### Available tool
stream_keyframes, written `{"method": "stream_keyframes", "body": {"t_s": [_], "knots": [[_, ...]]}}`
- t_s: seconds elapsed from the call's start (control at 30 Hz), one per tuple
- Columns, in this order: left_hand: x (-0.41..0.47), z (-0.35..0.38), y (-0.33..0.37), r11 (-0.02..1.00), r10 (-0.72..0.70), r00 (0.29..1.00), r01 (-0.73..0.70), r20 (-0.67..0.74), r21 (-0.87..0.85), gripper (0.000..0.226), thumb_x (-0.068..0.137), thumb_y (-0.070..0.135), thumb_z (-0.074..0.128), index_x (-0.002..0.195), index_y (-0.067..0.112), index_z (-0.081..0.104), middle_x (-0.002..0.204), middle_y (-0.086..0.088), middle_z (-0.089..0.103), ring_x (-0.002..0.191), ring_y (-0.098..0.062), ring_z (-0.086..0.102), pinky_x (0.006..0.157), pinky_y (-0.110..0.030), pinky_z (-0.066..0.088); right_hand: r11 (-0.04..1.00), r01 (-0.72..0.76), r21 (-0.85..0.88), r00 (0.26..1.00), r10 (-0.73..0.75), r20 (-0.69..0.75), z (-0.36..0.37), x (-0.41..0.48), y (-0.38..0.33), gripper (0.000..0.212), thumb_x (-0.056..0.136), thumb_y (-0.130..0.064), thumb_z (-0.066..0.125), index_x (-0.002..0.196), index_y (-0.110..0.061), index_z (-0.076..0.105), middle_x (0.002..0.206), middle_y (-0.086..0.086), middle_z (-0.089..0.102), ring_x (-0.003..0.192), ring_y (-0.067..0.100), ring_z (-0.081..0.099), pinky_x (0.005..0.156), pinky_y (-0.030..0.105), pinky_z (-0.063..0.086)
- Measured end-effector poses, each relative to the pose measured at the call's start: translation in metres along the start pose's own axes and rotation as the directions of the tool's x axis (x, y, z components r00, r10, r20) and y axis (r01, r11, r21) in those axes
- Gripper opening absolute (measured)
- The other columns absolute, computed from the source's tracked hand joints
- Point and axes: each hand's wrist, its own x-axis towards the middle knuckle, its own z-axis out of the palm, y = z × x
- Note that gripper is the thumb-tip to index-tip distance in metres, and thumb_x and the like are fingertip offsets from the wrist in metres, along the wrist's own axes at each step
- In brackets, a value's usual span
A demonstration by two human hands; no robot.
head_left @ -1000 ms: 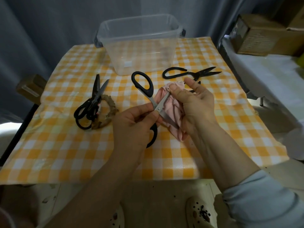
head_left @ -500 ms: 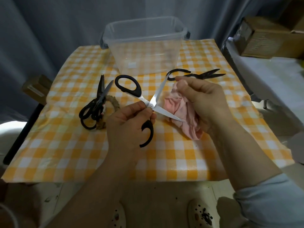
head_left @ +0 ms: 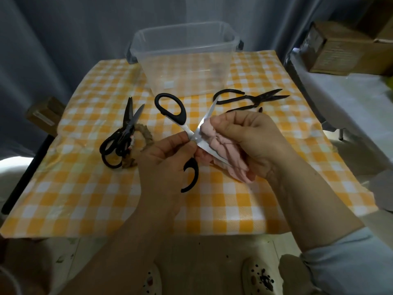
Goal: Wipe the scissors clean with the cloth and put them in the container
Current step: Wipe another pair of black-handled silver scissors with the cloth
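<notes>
My left hand pinches black-handled scissors near their pivot; the blades are spread apart in a V. My right hand holds a bunched pink cloth pressed between the blades, close to the pivot. The lower blade lies against the cloth, the upper blade points up toward the container. The clear plastic container stands at the back middle of the table and looks empty. Black kitchen scissors lie at the left, and dark metal scissors lie in front of the container at the right.
A yellow-and-white checked cloth covers the table. A small woven ring lies under the left scissors. A cardboard box sits on a side surface at the right. Grey curtains hang behind. My shoes show below the table's edge.
The scissors' blades were spread wider apart half a second ago. Since then my right hand has slid the cloth inward toward the pivot, between the blades.
</notes>
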Motion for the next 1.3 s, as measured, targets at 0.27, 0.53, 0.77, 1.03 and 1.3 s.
{"method": "stream_keyframes", "body": {"t_s": [0.27, 0.53, 0.77, 1.03, 1.3], "knots": [[-0.002, 0.003, -0.002, 1.0, -0.002, 0.999, 0.003, 0.052, -0.02, 0.016, 0.083, -0.002, 0.061, 0.089, 0.009, 0.072, 0.067, -0.006, 0.069, 0.061, -0.015, 0.063, 0.063, -0.021, 0.053, 0.98, -0.02, 0.199, 0.999, 0.025, -0.023, 0.013, -0.007, 0.002, 0.037, 0.072, 0.013, 0.07, 0.106, 0.007, 0.057, 0.086, 0.021, 0.07, 0.062, 0.027, 0.07, 0.049, 0.033, 0.056], [-0.003, 0.004, 0.002, 0.996, -0.057, 0.995, 0.063, 0.086, -0.068, 0.015, 0.08, -0.006, 0.063, 0.083, 0.006, 0.071, 0.062, -0.009, 0.066, 0.055, -0.017, 0.06, 0.059, -0.022, 0.054, 0.968, 0.123, 0.219, 0.972, -0.073, -0.222, 0.006, 0.001, -0.002, 0.039, 0.071, 0.011, 0.072, 0.105, 0.0, 0.059, 0.061, 0.003, 0.07, 0.058, 0.018, 0.07, 0.052, 0.026, 0.055], [0.001, 0.001, 0.004, 0.998, -0.027, 0.999, 0.029, 0.041, -0.048, 0.015, 0.079, -0.006, 0.064, 0.089, 0.003, 0.071, 0.063, -0.01, 0.068, 0.053, -0.016, 0.062, 0.059, -0.022, 0.054, 0.992, 0.012, 0.127, 0.996, -0.001, -0.086, 0.014, -0.003, 0.007, 0.037, 0.07, 0.01, 0.073, 0.097, -0.01, 0.058, 0.07, 0.002, 0.072, 0.061, 0.014, 0.071, 0.052, 0.023, 0.055], [0.0, 0.003, 0.001, 0.999, -0.04, 0.998, 0.039, 0.053, 0.025, 0.014, 0.081, -0.004, 0.065, 0.088, 0.007, 0.071, 0.061, -0.006, 0.067, 0.055, -0.016, 0.063, 0.06, -0.022, 0.054, 0.976, 0.072, 0.206, 0.978, -0.029, -0.205, 0.005, 0.002, 0.003, 0.044, 0.072, 0.007, 0.073, 0.112, -0.002, 0.059, 0.069, 0.003, 0.073, 0.063, 0.018, 0.071, 0.056, 0.027, 0.057], [0.002, 0.004, 0.004, 0.998, -0.025, 0.999, 0.023, 0.036, 0.053, 0.027, 0.081, -0.004, 0.066, 0.071, 0.021, 0.072, 0.061, -0.004, 0.069, 0.056, -0.015, 0.064, 0.06, -0.022, 0.054, 0.976, 0.022, 0.218, 0.986, 0.015, -0.168, 0.009, 0.001, 0.005, 0.043, 0.071, 0.009, 0.073, 0.109, -0.003, 0.058, 0.087, 0.013, 0.07, 0.064, 0.021, 0.071, 0.054, 0.029, 0.057]]}}
